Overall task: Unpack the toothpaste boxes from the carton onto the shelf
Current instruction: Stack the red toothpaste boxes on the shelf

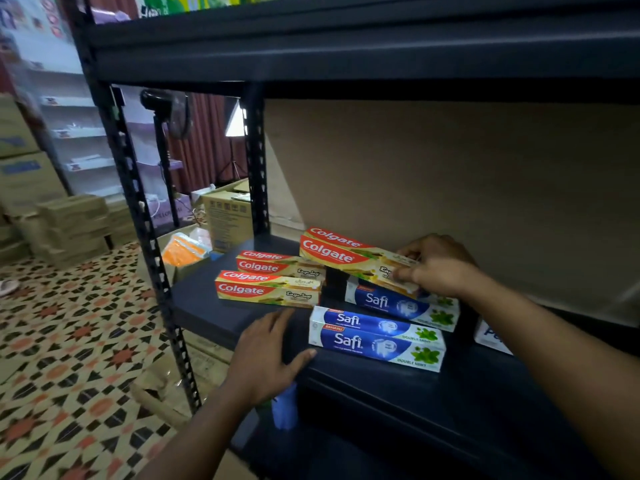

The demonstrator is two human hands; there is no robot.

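Observation:
My right hand grips the right end of a red and gold Colgate box, held tilted above a blue Safi box on the dark shelf. Two more Colgate boxes lie side by side to the left. A second Safi box lies at the shelf's front edge. My left hand rests flat with straight fingers on the shelf's front edge, just left of that Safi box. The carton is partly visible on the floor below the shelf.
A white and blue box sits at the right of the shelf. A brown board backs the shelf. Black slotted uprights frame its left side. Stacked cartons stand on the patterned floor at left, with a fan behind.

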